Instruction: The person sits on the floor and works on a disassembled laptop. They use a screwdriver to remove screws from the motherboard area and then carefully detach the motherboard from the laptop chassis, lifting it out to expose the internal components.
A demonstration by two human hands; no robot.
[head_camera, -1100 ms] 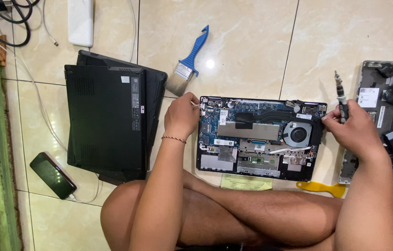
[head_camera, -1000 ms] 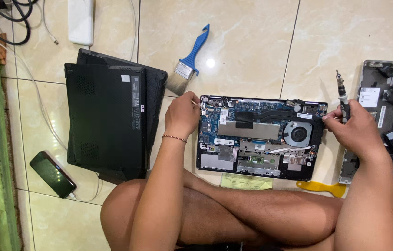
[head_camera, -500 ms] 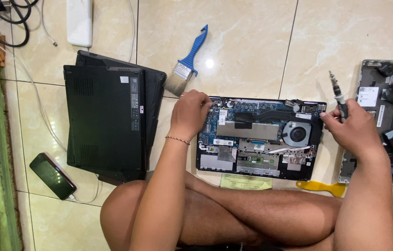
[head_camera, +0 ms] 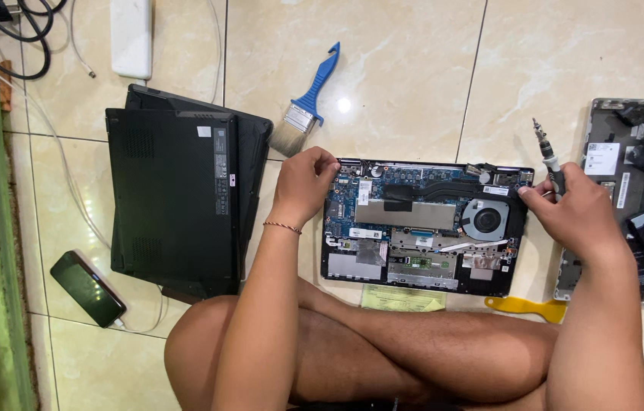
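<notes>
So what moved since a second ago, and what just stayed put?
Not much. The right hand tipped the screwdriver a little toward the left while keeping hold of it. The left hand stayed on the top left corner of the opened laptop. The blue paintbrush, the black laptops, the phone and the yellow pry tool did not move.

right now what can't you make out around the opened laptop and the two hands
Head view only:
- Opened laptop: top-left corner hidden under left hand.
- Screwdriver: handle buried in right hand.
- Second opened chassis: cut off by right edge.
- Board screws: too small to tell.
</notes>
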